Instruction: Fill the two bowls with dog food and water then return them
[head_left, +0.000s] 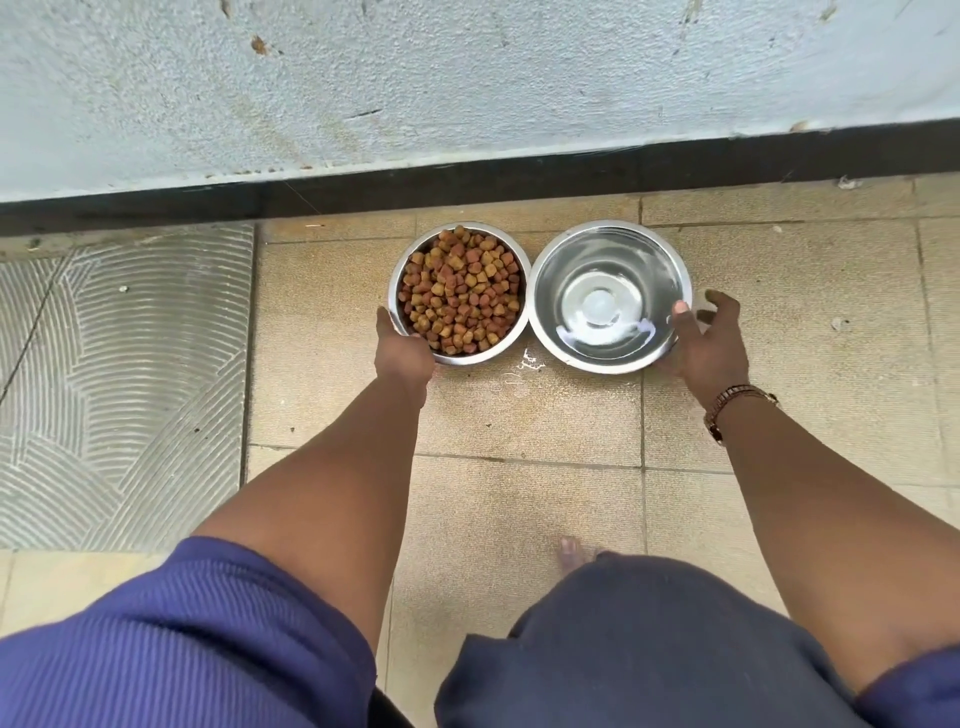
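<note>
Resting on floor tiles (332, 332) by the wall: food bowl (459, 294), rim gripped by left hand (404, 353); water bowl (609, 297), rim pinched by right hand (707, 347), outer fingers spread, likely steadying water.

Left hand (402, 353) fingers hidden under rim of kibble bowl (400, 280), lower left of it. Near-right rim of water bowl (613, 364) covered by right hand (704, 343); fingers below rim out of sight. Water level hard to read against glare. Foot (571, 553) at lower centre mostly hidden behind knee. Both sleeves cut by bottom edge.
</note>
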